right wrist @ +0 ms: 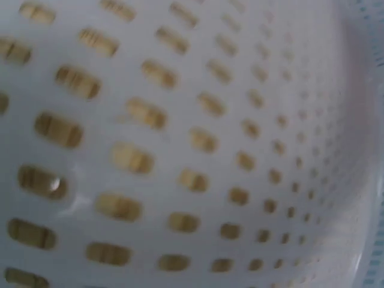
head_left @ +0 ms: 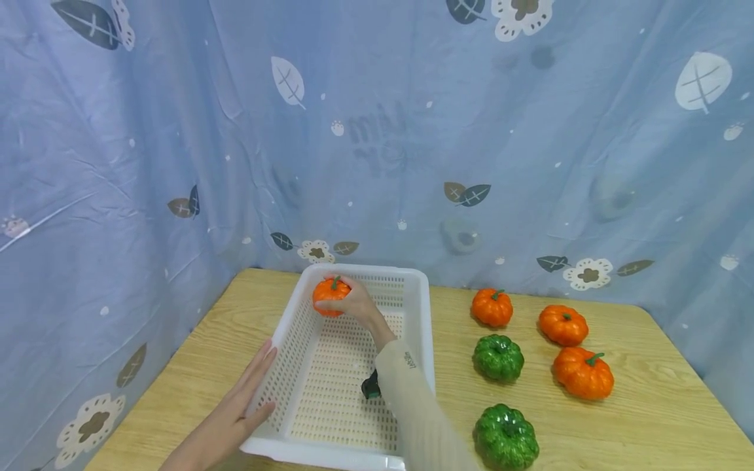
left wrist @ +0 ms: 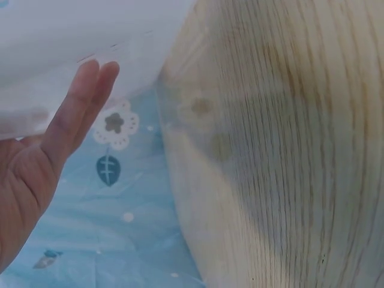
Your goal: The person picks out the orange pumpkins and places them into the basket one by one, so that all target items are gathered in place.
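Note:
In the head view my right hand (head_left: 356, 303) grips a small orange pumpkin (head_left: 327, 302) with a green stem, inside the far left corner of a white perforated plastic basket (head_left: 425, 314). Whether the pumpkin touches the basket floor, I cannot tell. The right wrist view holds only the slotted basket floor (right wrist: 174, 132), with neither hand nor pumpkin in it. My left hand (head_left: 235, 409) lies along the basket's left side with straight fingers. The left wrist view shows that same left hand (left wrist: 45, 156), its fingers extended against the white basket wall (left wrist: 78, 36).
Right of the basket on the wooden table (head_left: 654, 366) sit three orange pumpkins, one nearest the basket (head_left: 492, 307), and two green pumpkins, the front one (head_left: 506, 436) near the lower edge. A small dark object (head_left: 371, 386) shows at my right sleeve. A blue patterned curtain (head_left: 377, 131) hangs behind.

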`<state>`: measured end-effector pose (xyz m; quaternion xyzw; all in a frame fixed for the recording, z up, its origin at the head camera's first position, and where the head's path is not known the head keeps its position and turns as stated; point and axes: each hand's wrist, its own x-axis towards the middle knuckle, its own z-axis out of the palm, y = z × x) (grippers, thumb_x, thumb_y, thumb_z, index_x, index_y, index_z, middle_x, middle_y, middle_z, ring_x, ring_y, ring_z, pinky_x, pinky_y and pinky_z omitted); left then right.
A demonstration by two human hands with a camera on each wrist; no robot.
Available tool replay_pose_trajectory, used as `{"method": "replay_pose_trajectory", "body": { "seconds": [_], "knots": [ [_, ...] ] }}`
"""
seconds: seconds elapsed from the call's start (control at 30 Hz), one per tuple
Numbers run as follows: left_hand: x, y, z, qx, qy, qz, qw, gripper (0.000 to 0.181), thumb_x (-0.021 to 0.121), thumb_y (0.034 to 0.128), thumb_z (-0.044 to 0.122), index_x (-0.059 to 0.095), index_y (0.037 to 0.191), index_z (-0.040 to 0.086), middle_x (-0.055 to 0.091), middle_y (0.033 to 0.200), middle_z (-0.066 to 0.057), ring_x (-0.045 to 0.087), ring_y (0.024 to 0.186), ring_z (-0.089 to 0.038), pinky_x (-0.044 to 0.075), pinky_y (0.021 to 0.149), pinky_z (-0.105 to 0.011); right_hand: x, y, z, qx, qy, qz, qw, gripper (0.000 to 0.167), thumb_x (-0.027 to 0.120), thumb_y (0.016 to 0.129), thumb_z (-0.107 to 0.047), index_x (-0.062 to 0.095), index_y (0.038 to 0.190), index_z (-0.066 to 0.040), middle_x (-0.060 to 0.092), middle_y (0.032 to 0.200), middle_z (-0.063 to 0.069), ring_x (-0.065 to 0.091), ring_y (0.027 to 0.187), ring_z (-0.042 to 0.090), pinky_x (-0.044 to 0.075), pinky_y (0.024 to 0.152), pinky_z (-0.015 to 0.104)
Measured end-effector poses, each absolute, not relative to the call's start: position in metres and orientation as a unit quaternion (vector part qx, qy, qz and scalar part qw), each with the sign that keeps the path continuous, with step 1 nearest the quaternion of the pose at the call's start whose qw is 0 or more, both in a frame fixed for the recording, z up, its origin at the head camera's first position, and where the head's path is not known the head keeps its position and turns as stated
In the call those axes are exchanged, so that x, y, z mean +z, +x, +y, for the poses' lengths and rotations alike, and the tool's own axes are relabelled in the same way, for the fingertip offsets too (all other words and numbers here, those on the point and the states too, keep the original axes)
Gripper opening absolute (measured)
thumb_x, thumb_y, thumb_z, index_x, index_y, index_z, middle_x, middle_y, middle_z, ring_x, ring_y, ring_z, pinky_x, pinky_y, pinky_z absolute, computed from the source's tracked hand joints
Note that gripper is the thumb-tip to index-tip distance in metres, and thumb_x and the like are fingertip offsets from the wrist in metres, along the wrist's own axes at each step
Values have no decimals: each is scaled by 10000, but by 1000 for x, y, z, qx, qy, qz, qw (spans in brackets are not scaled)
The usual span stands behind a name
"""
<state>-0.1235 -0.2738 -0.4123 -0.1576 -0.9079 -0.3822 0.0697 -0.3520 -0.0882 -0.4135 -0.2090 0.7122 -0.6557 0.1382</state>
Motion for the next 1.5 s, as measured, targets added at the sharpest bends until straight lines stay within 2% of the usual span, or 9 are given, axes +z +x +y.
{"method": "replay_pose_trajectory", "body": {
  "seconds": [0.13, 0.3, 0.43, 0.6, 0.9, 1.17, 1.37, 1.43, 1.5],
  "knots": [
    [-412, -123, -274, -379, -150, -911, 64, 733, 578, 948, 200, 160, 1548, 164, 68, 1603, -115, -21, 1312, 193, 53, 955, 25, -425, -356, -92, -658, -199, 713, 138, 533, 827, 755, -189, 616, 1244, -202, 619, 1172, -6, 579, 1003, 173, 503, 897, 341],
    [-411, -122, -275, -373, -158, -911, 76, 730, 577, 947, 178, 163, 1547, 143, 75, 1599, -135, -17, 1329, 171, 66, 958, 8, -427, -355, -96, -658, -200, 713, 137, 529, 829, 749, -196, 618, 1234, -200, 608, 1184, -8, 576, 1011, 182, 494, 916, 351],
    [-410, -121, -275, -372, -134, -917, 56, 729, 575, 950, 228, 162, 1549, 186, 70, 1607, -89, -5, 1326, 158, 93, 998, -77, -430, -354, -96, -646, -195, 725, 136, 534, 832, 744, -217, 619, 1233, -210, 596, 1186, -30, 565, 1004, 174, 482, 926, 350],
    [-410, -121, -274, -369, -112, -922, 32, 739, 582, 944, 268, 159, 1549, 228, 65, 1612, -44, 4, 1325, 136, 139, 1045, -193, -438, -354, -92, -633, -210, 731, 145, 518, 816, 757, -144, 611, 1233, -144, 578, 1214, 6, 554, 1027, 175, 468, 948, 350],
    [-409, -123, -273, -393, -124, -910, 36, 755, 591, 935, 210, 154, 1550, 200, 50, 1608, -101, -30, 1306, 190, 39, 956, -1, -446, -352, -86, -569, -247, 770, 146, 603, 824, 750, -171, 573, 1298, -151, 554, 1248, 4, 545, 1027, 160, 462, 944, 344],
    [-409, -122, -274, -392, -121, -911, 36, 753, 596, 931, 210, 166, 1549, 186, 61, 1605, -112, -17, 1303, 193, 52, 963, -14, -451, -349, -86, -570, -240, 772, 146, 665, 836, 741, -188, 547, 1340, -187, 527, 1298, 1, 524, 1085, 167, 436, 989, 385],
    [-409, -121, -274, -376, -102, -921, 27, 751, 594, 935, 256, 164, 1549, 226, 64, 1612, -38, 16, 1337, 111, 119, 1045, -168, -455, -350, -87, -599, -228, 752, 157, 659, 836, 742, -190, 550, 1335, -193, 553, 1271, 5, 543, 1057, 175, 454, 964, 378],
    [-409, -121, -274, -375, -109, -920, 36, 745, 592, 938, 252, 166, 1549, 224, 69, 1611, -38, 25, 1346, 90, 116, 1045, -149, -456, -350, -87, -607, -217, 747, 162, 655, 838, 740, -201, 552, 1329, -199, 564, 1251, 4, 548, 1045, 176, 462, 952, 373],
    [-410, -121, -274, -381, -122, -915, 48, 742, 594, 938, 230, 173, 1548, 206, 73, 1610, -52, 25, 1349, 93, 83, 1002, -61, -456, -350, -87, -613, -209, 744, 165, 651, 836, 741, -210, 552, 1327, -199, 570, 1234, 10, 550, 1034, 184, 469, 941, 375]
  ]
}}
